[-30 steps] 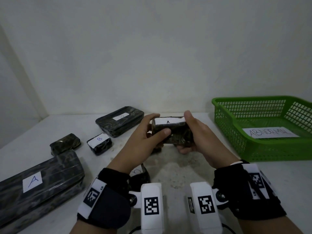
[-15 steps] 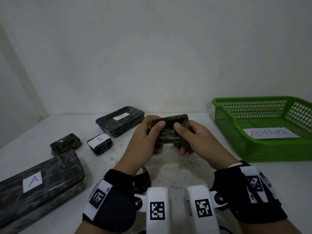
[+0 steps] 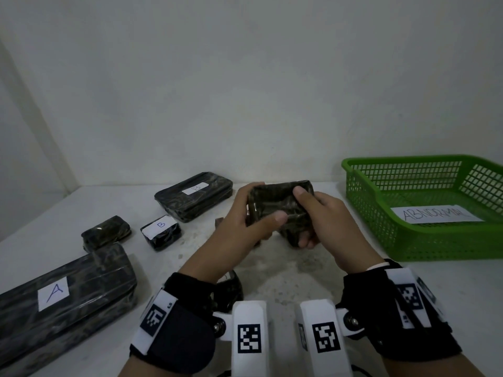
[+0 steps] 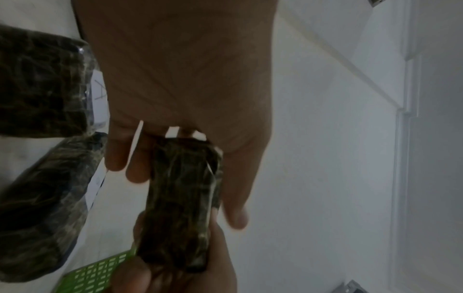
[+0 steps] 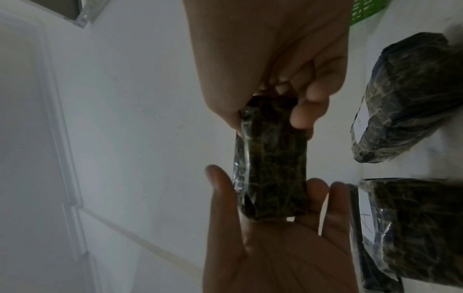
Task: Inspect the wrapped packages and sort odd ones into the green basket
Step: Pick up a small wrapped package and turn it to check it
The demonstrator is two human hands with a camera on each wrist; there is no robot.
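Observation:
A small dark wrapped package is held above the table between both hands, its plain side facing me. My left hand grips its left end, thumb on the front face. My right hand grips the right end, thumb across the top and fingers curled under. The wrist views show the same package end-on between the two hands. The green basket stands at the right with a white sheet marked ABNORMAL inside.
On the table to the left lie a long package labelled A, a small unlabelled package, a small package labelled B and a flat package labelled B. Another dark package sits under my left wrist. A white wall stands close behind.
The package has been turned in both hands: its white label faced up a second ago and is now out of sight, with a plain dark side towards me.

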